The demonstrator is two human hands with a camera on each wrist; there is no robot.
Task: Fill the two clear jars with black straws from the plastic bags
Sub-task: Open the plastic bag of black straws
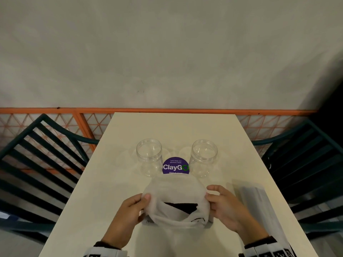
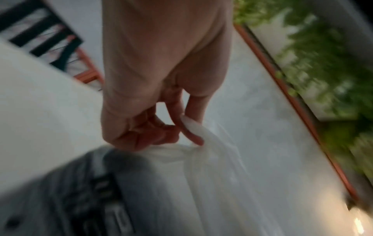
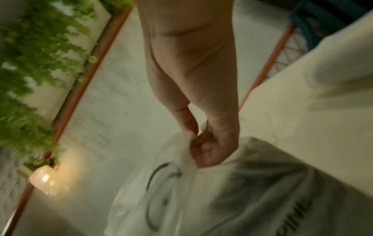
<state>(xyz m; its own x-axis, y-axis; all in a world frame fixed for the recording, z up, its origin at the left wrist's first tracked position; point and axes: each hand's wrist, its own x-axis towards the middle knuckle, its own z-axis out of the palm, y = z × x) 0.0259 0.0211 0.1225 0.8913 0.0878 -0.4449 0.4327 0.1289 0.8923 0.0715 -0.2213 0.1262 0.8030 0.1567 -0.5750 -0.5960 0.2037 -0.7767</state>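
Observation:
Two clear jars stand open on the cream table (image 1: 130, 238), the left jar (image 1: 149, 157) and the right jar (image 1: 204, 157), both holding nothing. Nearer me, a translucent white plastic bag (image 1: 176, 190) is held open at its mouth, with black straws (image 1: 180, 207) showing inside. My left hand (image 1: 130, 210) pinches the bag's left rim, and in the left wrist view the left hand (image 2: 161, 127) has its fingers curled on the plastic bag (image 2: 212, 159). My right hand (image 1: 224, 204) pinches the right rim; the right wrist view shows the right hand (image 3: 207, 143) gripping the bag (image 3: 161, 183).
A second plastic bag (image 1: 258, 206) lies flat at the table's right side. A purple round sticker (image 1: 175, 166) sits between the jars. Dark slatted chairs flank the table, left chair (image 1: 37, 154) and right chair (image 1: 306, 154). A grey wall with an orange rail (image 1: 167, 110) is behind.

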